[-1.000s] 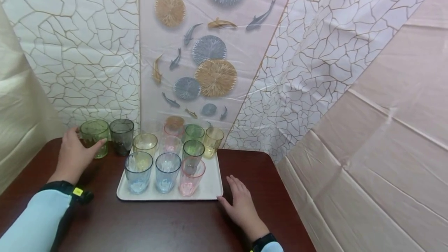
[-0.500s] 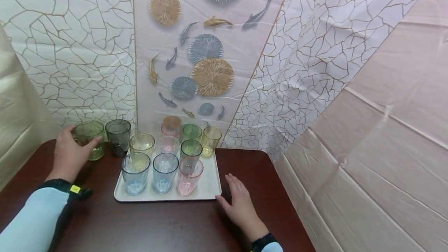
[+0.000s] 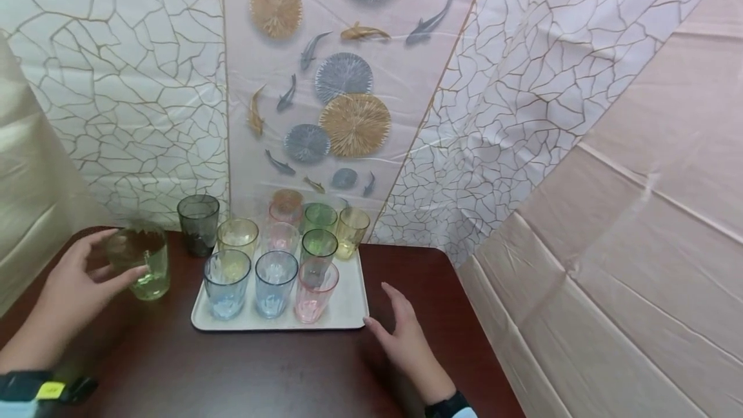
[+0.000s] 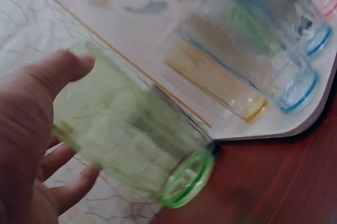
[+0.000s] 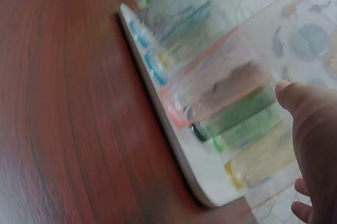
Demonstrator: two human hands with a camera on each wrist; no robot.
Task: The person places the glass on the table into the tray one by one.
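Note:
A green glass tumbler [image 3: 145, 263] is gripped in my left hand [image 3: 81, 282], its thumb on the near side and fingers round the far side. In the left wrist view the green tumbler [image 4: 137, 129] has its thick bright-green base away from the palm; whether it touches the table I cannot tell. My right hand [image 3: 403, 337] holds nothing, fingers relaxed, its thumb by the right front corner of the white tray [image 3: 348, 302]. Upright on that tray are several tumblers, with blue tumblers [image 3: 275, 289] and a pink tumbler [image 3: 313, 298] in the front row.
A dark grey tumbler [image 3: 199, 228] stands on the brown table [image 3: 261, 373], just left of the tray's back. Behind it come a yellow tumbler [image 3: 351, 234] and others on the tray. Patterned cloth [image 3: 348, 82] hangs behind the table.
My left hand has brought the green tumbler toward me and away from the grey one. My right hand stays by the tray corner, its fingers slightly shifted.

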